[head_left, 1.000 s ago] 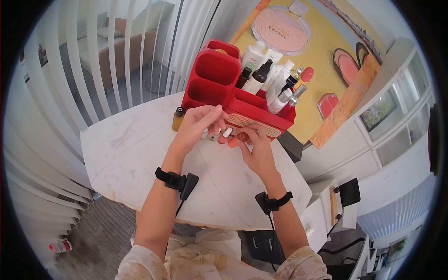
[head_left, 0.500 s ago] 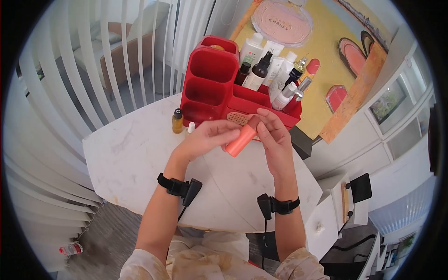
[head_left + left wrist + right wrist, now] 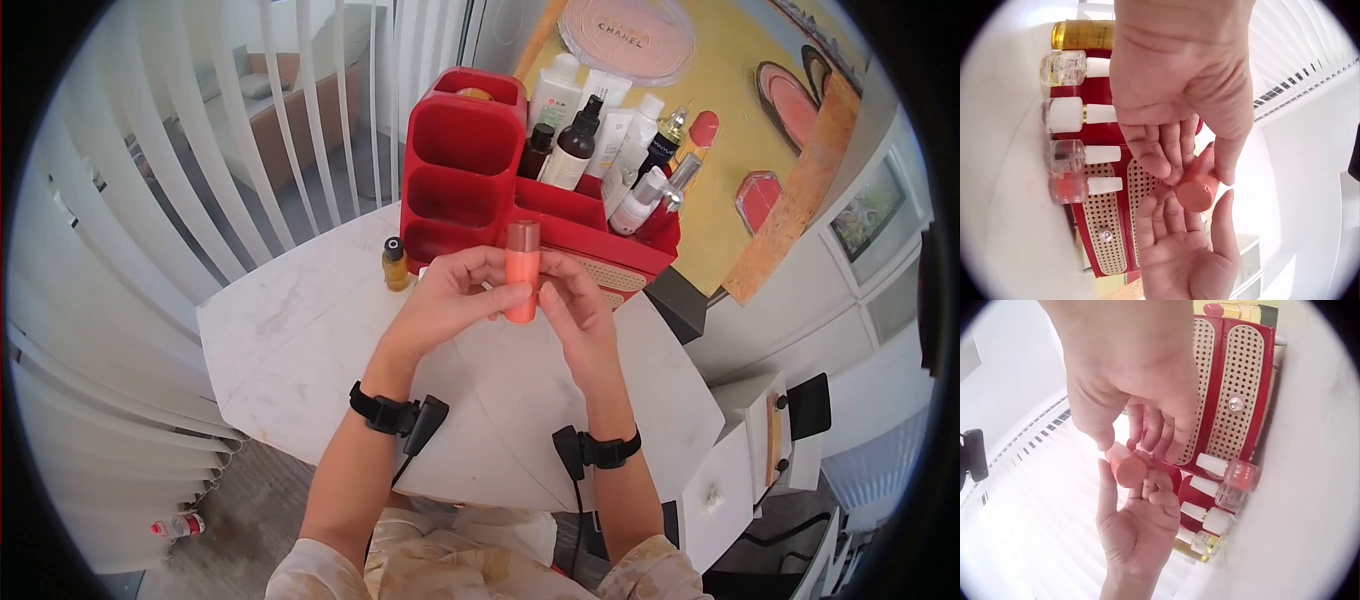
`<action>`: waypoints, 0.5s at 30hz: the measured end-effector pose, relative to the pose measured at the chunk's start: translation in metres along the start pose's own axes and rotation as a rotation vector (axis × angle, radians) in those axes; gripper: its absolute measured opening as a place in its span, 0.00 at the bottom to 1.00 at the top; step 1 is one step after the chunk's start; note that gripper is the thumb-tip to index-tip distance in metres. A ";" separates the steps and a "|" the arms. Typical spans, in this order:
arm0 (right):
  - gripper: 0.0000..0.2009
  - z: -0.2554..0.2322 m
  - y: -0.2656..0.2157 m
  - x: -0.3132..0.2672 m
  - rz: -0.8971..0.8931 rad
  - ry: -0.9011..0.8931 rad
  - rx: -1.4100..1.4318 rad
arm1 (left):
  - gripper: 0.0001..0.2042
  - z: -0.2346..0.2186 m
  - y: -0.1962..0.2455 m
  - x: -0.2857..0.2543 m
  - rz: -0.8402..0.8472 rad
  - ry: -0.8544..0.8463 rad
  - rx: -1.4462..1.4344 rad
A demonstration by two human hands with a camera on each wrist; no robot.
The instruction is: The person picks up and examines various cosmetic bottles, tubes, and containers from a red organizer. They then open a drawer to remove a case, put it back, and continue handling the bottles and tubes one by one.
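Note:
An orange tube with a brown-red cap stands upright between both hands in the head view. The left hand holds its body, thumb across the front. From the other side the right hand holds it too, its thumb at the tube's edge and its fingers partly hidden behind. In the left wrist view the round end of the tube shows between the left hand and the right hand. The right wrist view shows the tube between the right hand and the left hand.
Behind the hands, a red organizer holds bottles and tubes on a marble table. A yellow bottle stands at its left. Several small white-capped bottles, one a red bottle, line its front. A painting is behind it.
The tube has been lifted from beside the organizer's front and turned upright, cap up. Both hands have come together around it, and the head view has shifted slightly.

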State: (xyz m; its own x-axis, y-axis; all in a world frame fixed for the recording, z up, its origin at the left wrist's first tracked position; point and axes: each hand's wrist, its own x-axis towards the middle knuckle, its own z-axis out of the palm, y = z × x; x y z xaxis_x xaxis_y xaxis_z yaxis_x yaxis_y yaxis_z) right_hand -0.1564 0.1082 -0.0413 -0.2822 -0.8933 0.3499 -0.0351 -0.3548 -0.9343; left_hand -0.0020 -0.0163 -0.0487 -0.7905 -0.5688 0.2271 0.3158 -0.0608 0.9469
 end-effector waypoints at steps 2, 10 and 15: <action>0.22 0.000 0.005 -0.004 0.053 -0.053 0.071 | 0.17 0.004 0.002 0.002 0.024 0.043 -0.012; 0.27 0.000 0.028 -0.013 0.091 0.013 0.301 | 0.15 0.007 -0.012 0.006 0.029 0.112 0.078; 0.28 -0.006 0.022 -0.015 0.109 -0.023 0.407 | 0.11 0.009 -0.003 0.004 0.020 0.149 0.082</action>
State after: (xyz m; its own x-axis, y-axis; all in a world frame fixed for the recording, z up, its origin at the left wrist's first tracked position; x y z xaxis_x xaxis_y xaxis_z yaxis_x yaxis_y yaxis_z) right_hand -0.1584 0.1153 -0.0673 -0.2414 -0.9360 0.2562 0.3768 -0.3337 -0.8641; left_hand -0.0112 -0.0108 -0.0489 -0.6959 -0.6851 0.2153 0.2818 0.0153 0.9594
